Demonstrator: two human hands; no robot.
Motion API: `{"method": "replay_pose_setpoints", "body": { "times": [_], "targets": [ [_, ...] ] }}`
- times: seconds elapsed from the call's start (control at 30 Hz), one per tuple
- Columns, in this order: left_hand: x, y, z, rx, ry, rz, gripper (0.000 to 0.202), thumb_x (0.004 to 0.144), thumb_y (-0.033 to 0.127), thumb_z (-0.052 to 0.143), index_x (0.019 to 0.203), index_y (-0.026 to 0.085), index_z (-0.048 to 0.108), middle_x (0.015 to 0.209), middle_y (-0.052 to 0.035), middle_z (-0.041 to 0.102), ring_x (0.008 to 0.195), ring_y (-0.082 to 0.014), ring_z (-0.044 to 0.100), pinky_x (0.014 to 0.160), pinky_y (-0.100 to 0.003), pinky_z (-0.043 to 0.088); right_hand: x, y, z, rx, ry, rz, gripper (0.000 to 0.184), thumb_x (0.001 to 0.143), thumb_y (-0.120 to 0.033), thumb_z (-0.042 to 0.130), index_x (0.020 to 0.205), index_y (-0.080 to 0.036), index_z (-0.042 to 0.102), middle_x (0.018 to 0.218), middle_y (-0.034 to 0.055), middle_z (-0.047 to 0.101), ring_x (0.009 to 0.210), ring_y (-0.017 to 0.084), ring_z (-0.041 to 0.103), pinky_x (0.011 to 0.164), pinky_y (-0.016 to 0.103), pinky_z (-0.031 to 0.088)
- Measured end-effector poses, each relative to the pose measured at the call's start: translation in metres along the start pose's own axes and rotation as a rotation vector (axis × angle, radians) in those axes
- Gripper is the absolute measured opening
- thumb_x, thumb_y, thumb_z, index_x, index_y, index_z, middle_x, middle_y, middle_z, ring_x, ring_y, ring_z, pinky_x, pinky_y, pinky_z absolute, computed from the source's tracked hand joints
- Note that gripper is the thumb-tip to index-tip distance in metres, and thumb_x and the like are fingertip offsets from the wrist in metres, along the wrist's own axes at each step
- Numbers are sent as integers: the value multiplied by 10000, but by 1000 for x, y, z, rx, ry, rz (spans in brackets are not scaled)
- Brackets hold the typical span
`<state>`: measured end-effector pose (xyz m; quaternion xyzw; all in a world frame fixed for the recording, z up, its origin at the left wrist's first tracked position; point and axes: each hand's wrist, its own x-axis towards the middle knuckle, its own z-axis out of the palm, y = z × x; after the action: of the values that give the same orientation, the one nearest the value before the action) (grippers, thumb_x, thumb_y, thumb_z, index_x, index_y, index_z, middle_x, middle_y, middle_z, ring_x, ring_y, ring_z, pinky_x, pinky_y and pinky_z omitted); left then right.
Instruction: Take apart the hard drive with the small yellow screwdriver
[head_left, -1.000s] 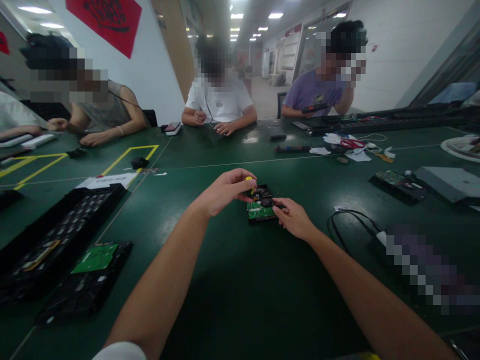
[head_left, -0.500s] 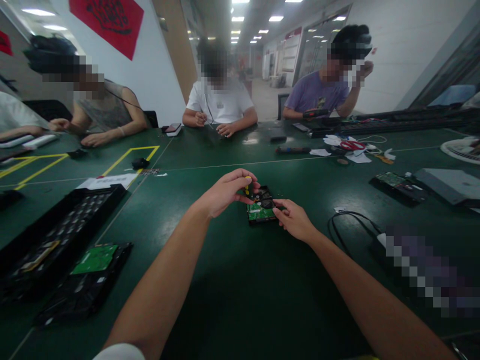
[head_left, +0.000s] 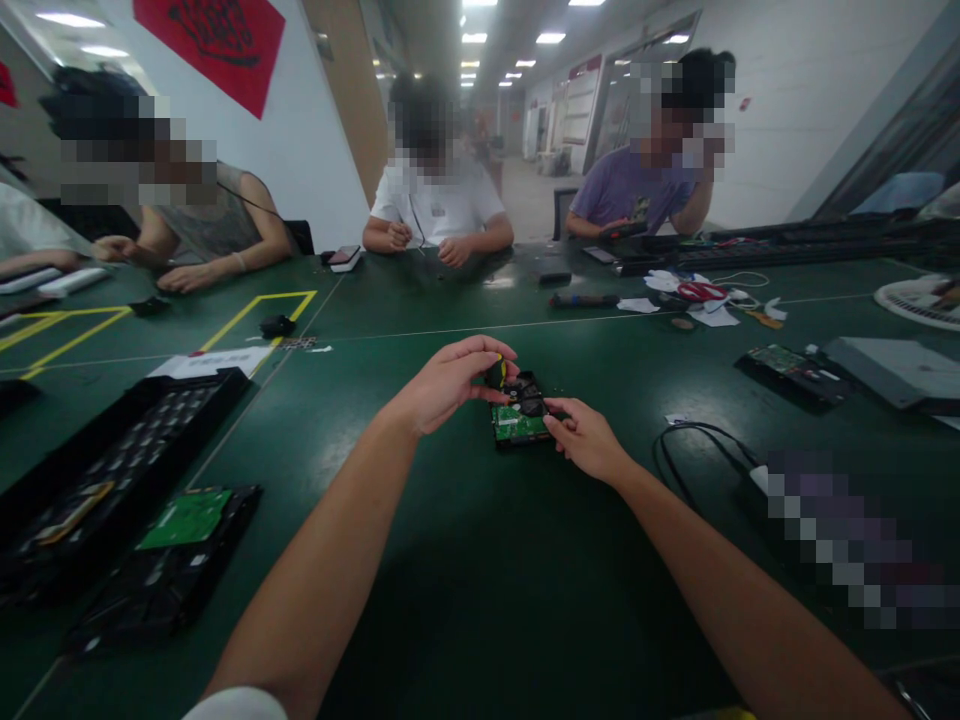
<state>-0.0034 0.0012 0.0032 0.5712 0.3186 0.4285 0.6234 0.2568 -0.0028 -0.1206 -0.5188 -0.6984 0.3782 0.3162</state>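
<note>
A small hard drive [head_left: 520,415] with a green circuit board facing up lies on the green table, straight ahead. My left hand [head_left: 450,380] is closed around a small screwdriver [head_left: 495,372] with a yellow and black handle, held upright over the drive's far end. My right hand [head_left: 589,437] rests against the drive's right edge, its fingers pinched on that edge.
A black tray [head_left: 112,470] and a second drive with a green board [head_left: 180,520] lie at left. A black cable [head_left: 697,450] curls at right, with boards [head_left: 795,365] beyond. Three people sit across the table; scissors and paper scraps [head_left: 705,295] lie there.
My left hand has turned the screwdriver slightly, so less of its yellow top shows. My right hand and the drive have stayed in place.
</note>
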Motion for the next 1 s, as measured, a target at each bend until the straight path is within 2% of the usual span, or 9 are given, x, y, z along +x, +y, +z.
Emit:
{"method": "replay_pose_setpoints", "body": {
  "times": [0.27,0.5,0.67,0.9,1.0],
  "targets": [
    [2,-5,-3,68,-26,-8,247,907,322,733,1084,153,700,1027,-91,713,984,-199,688,782,-310,610,0,-2,1,-1,16,4,449,989,-396,583,1406,-230,595,1332,131,629,666,104,651,488,231,524],
    [1,-4,-3,129,-49,0,245,905,323,737,1080,153,724,1043,-93,729,959,-182,697,779,-289,603,-1,-4,0,-3,-2,29,472,994,-413,576,1422,-215,585,1211,123,674,677,122,657,496,244,525],
    [0,-1,-2,136,-40,-2,256,897,327,743,1078,146,728,1042,-96,733,937,-178,697,768,-291,603,-2,-9,-1,-7,4,24,456,992,-397,578,1410,-214,589,1301,132,640,677,109,652,498,237,522],
    [-1,0,-2,125,-36,-9,258,905,331,740,1084,146,727,1034,-95,734,945,-183,697,778,-293,602,-2,-11,-2,-10,-16,43,473,997,-402,567,1424,-198,576,1128,108,678,675,121,647,504,232,519],
    [-1,-1,-4,123,-33,-13,262,905,337,743,1088,150,727,1040,-95,735,949,-185,698,781,-295,600,-1,-9,-2,0,-16,44,471,996,-403,565,1421,-202,580,1128,107,680,670,121,647,499,232,519]
  ]
}}
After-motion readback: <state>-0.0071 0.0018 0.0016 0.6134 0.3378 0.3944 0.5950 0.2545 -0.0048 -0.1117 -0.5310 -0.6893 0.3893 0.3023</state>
